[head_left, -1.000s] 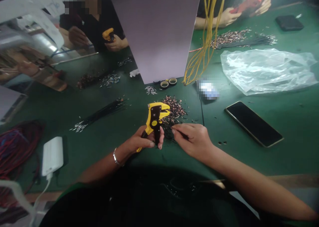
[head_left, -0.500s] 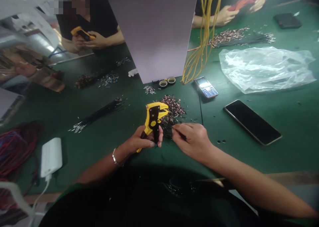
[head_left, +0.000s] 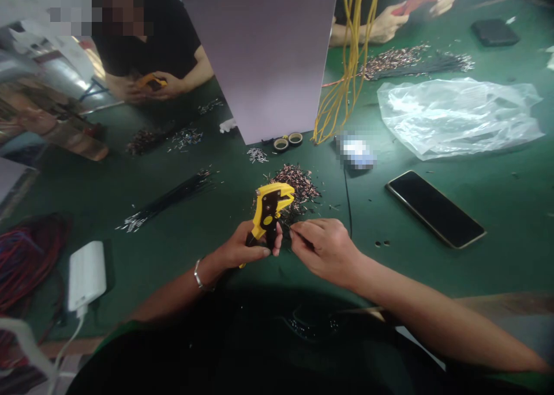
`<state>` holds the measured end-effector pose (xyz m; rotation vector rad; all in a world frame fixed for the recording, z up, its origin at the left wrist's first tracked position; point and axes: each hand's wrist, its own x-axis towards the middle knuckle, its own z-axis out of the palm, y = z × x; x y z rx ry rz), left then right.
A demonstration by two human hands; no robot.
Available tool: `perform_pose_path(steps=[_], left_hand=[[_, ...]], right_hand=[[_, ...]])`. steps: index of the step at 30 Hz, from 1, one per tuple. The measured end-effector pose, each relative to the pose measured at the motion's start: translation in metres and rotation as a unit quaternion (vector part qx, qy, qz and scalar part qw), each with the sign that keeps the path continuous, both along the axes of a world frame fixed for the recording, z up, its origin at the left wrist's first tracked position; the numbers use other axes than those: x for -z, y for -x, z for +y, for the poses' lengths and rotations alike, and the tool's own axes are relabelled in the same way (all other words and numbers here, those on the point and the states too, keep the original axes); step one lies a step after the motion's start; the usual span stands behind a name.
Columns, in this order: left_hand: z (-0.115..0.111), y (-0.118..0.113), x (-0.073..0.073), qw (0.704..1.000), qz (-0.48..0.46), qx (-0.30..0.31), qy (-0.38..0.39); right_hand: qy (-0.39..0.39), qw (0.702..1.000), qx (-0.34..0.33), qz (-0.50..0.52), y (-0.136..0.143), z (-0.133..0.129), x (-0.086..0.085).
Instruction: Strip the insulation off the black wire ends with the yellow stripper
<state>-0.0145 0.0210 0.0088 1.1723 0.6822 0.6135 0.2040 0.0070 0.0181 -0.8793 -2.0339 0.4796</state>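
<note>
My left hand [head_left: 255,242] is wrapped round the handles of a yellow and black wire stripper [head_left: 269,210], its jaws pointing up and to the right. Just right of the tool, the fingers of my right hand [head_left: 322,245] are pinched together near a thin dark piece, too small to make out clearly. Beyond both hands lies a pile of short copper and black wire bits [head_left: 298,181]. A bundle of black wires [head_left: 173,198] rests to the left on the green table [head_left: 173,279].
A phone [head_left: 436,210], a clear plastic bag [head_left: 459,118] and a blurred device [head_left: 357,151] lie right. Yellow wires [head_left: 357,48] hang beside a grey panel [head_left: 272,54]. Tape rolls [head_left: 281,145] sit below it. A white power bank [head_left: 87,275] lies left. Two people work opposite.
My right hand has moved slightly left, closer to the stripper. The stripper sits slightly lower. Across the table, a person's hands have lowered their yellow tool.
</note>
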Motion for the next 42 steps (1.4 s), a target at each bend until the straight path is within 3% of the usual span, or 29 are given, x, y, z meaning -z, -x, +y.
perform_pose_path(steps=[13, 29, 36, 42], left_hand=[[-0.002, 0.000, 0.008, 0.990, 0.063, 0.007, -0.123], [-0.003, -0.002, 0.003, 0.968, 0.184, -0.014, -0.170], [-0.007, -0.002, 0.010, 0.977, 0.179, -0.056, -0.103], [-0.001, -0.001, 0.016, 0.994, 0.016, -0.099, 0.047]], right_hand=[[0.018, 1.000, -0.006, 0.015, 0.001, 0.000, -0.002], [0.056, 0.998, 0.005, -0.006, 0.001, -0.002, 0.003], [0.063, 0.998, 0.014, 0.000, 0.001, -0.001, 0.000], [0.127, 0.991, 0.027, 0.036, -0.006, 0.007, -0.003]])
